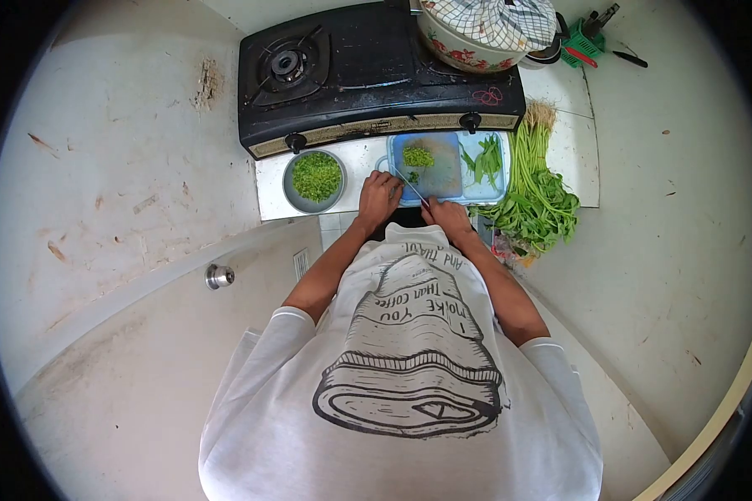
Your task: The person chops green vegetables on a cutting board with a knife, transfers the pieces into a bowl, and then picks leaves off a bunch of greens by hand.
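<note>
My right hand (449, 217) is wrapped round the handle of a knife (413, 188), whose blade points up and left over a blue cutting board (443, 185). At the board's left edge, my left hand (380, 197) has its fingers curled close to the blade; what they hold, if anything, is too small to make out. A pile of chopped greens (418, 156) lies on the board above the blade, with a few darker bits beside the knife. Uncut green leaves (483, 159) lie on the right part of the board.
A grey bowl (317, 181) of chopped greens stands left of the board. Behind is a black gas stove (368, 67) with a floral pot (468, 54) under a checked cloth. Leafy stalks (543, 196) lie at the right, below a green basket (583, 42) with knives.
</note>
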A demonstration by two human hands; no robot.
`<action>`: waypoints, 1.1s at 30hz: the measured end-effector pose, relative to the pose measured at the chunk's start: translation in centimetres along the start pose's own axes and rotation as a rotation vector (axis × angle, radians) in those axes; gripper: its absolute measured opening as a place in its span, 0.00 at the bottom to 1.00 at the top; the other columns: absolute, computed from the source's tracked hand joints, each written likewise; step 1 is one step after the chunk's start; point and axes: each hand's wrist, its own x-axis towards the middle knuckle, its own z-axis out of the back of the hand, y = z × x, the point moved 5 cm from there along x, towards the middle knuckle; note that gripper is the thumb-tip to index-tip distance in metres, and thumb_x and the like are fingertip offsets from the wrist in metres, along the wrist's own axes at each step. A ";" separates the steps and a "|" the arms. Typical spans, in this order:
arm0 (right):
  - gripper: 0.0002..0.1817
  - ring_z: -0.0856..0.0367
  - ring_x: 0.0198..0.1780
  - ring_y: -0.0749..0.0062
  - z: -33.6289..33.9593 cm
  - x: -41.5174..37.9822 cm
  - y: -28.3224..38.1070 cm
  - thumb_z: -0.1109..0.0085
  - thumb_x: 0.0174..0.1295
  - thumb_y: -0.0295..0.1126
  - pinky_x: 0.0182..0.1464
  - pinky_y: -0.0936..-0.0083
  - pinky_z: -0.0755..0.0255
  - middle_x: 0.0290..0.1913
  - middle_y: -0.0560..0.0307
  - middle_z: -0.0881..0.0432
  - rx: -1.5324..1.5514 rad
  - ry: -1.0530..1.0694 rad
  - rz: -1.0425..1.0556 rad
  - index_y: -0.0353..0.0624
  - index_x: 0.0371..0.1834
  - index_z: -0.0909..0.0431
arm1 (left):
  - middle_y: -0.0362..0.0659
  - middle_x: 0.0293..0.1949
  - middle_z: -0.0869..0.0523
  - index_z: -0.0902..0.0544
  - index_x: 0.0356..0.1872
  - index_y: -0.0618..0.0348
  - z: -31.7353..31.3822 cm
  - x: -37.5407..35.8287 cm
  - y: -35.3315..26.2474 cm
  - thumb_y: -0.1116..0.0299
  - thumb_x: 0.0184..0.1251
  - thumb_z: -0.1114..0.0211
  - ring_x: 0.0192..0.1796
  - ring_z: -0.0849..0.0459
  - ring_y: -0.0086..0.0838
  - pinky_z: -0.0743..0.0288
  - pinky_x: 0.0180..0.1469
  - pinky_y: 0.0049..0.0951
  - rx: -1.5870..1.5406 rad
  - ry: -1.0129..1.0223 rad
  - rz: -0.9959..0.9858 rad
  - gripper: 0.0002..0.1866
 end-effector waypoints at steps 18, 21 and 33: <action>0.18 0.09 0.36 0.43 -0.3 0.2 -0.3 0.44 0.74 0.44 0.41 0.49 0.16 0.30 0.39 0.11 -0.065 -0.008 -0.001 0.37 0.45 0.22 | 0.42 0.39 0.12 0.12 0.35 0.55 -0.1 0.2 0.0 0.68 0.60 0.28 0.46 0.17 0.43 0.24 0.53 0.43 -0.010 0.044 0.071 0.05; 0.18 0.09 0.36 0.43 -0.6 0.1 -0.6 0.43 0.74 0.45 0.41 0.48 0.17 0.31 0.39 0.11 -0.066 -0.011 -0.014 0.37 0.45 0.22 | 0.43 0.37 0.12 0.12 0.34 0.56 -0.2 0.3 0.2 0.70 0.59 0.29 0.44 0.16 0.44 0.23 0.51 0.43 -0.104 0.023 0.117 0.04; 0.19 0.09 0.36 0.41 -0.1 -0.3 -0.1 0.43 0.73 0.45 0.42 0.47 0.17 0.30 0.38 0.12 -0.031 0.012 0.026 0.36 0.46 0.23 | 0.44 0.32 0.14 0.14 0.31 0.58 -0.2 0.5 0.1 0.71 0.58 0.28 0.40 0.17 0.45 0.23 0.46 0.44 -0.120 -0.004 0.110 0.04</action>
